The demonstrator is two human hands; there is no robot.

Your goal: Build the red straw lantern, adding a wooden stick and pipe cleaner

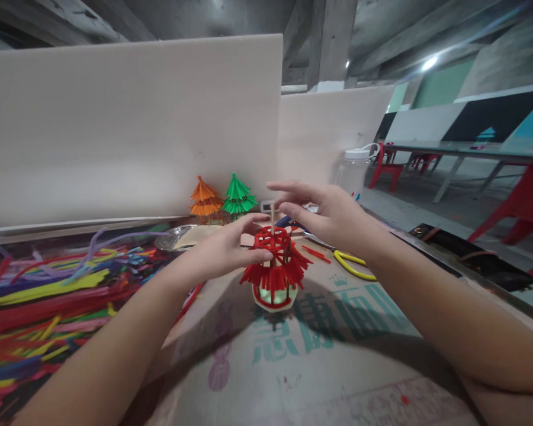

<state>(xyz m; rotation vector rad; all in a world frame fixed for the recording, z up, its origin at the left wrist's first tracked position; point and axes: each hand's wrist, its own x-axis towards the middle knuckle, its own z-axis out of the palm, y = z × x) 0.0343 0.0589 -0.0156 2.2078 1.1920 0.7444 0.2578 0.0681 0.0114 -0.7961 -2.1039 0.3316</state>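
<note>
A small red pavilion model [276, 275], made of fuzzy craft stems with a fringed roof tier, stands upright on a pale base on the cardboard. A thin wooden stick [273, 220] rises from the middle of its open top ring. My left hand [228, 245] grips the upper frame from the left, thumb in front and fingers behind. Above and right of the stick, my right hand [320, 210] hovers with thumb and forefinger apart, holding nothing visible. Behind stand an orange pavilion model [205, 198] and a green pavilion model [238, 195], each with two fringed tiers.
Many coloured craft stems [48, 313] are heaped at left. Yellow-handled scissors [353, 266] and short red pieces [316, 254] lie right of the model. A clear bottle [354, 171] stands behind my right hand. A white board [133, 130] closes off the back.
</note>
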